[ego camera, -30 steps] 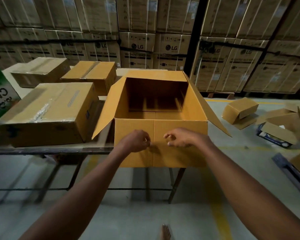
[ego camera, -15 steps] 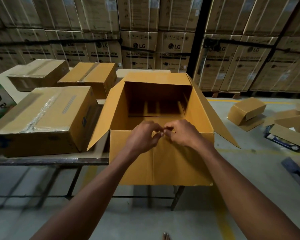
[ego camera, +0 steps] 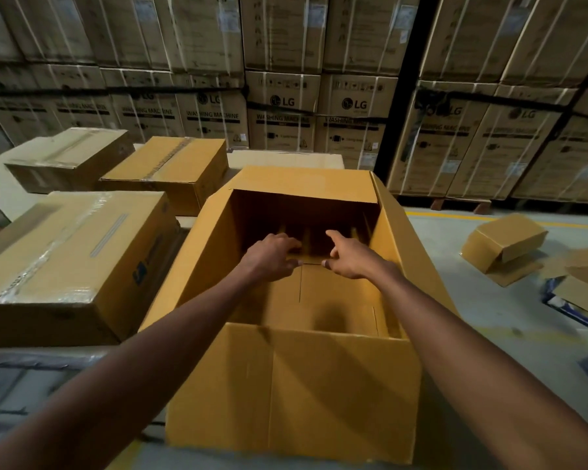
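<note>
Neither hand grips anything: the left hand (ego camera: 272, 257) and the right hand (ego camera: 352, 257) lie loose-fingered, side by side, fingertips down on the floor of the open box (ego camera: 319, 385), at the seam where its bottom flaps meet. A second ago both hands were outside, at the middle crease of the front wall, and half a second ago at its top rim. Now they reach over that rim and deep inside. I judge the work has moved to pressing the bottom flat, readying the empty box for filling. It stands at the right end of the table (ego camera: 31, 357), front wall at the near edge. Taped boxes (ego camera: 72, 259) sit on the table's left, stacked cartons (ego camera: 286, 110) rise behind, and cardboard scraps (ego camera: 503, 245) lie on the ground to the right.
</note>
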The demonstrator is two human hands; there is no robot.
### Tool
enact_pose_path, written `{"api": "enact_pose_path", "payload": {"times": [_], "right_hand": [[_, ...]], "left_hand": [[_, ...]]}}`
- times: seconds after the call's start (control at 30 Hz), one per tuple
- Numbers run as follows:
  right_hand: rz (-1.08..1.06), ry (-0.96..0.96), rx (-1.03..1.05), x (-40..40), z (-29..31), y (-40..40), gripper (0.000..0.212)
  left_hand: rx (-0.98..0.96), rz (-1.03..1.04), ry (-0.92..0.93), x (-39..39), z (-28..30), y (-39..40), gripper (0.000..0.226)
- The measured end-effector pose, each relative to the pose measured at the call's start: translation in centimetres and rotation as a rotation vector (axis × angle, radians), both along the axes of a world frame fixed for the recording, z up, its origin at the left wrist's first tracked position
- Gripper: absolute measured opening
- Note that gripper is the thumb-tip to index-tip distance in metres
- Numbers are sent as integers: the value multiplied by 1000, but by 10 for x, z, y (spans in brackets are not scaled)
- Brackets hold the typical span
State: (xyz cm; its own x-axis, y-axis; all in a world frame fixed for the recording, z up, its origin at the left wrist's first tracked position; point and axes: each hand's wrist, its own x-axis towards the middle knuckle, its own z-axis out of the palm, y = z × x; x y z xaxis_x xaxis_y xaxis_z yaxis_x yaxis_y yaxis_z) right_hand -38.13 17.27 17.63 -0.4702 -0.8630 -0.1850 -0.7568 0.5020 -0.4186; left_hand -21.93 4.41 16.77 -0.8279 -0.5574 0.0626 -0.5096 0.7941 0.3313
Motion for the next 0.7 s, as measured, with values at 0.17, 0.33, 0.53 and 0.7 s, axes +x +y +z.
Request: {"api": "enact_pose_path", "payload": {"times": [0.17, 0.33, 0.53, 0.7], "right_hand": [[-18, 13, 62, -45, -6, -53, 81], [-61, 8, 79, -80, -12, -90, 82], [-129, 205, -21, -90, -18, -113, 77], [-235, 271, -311, -103, -17, -140, 78]], "left_hand": [[58, 60, -60, -38, -6, -52, 65], [134, 75, -47, -68, -10, -99, 58], [-23, 155, 59, -84, -3, -141, 67], [-101, 162, 127, -103, 7, -166, 82]]}}
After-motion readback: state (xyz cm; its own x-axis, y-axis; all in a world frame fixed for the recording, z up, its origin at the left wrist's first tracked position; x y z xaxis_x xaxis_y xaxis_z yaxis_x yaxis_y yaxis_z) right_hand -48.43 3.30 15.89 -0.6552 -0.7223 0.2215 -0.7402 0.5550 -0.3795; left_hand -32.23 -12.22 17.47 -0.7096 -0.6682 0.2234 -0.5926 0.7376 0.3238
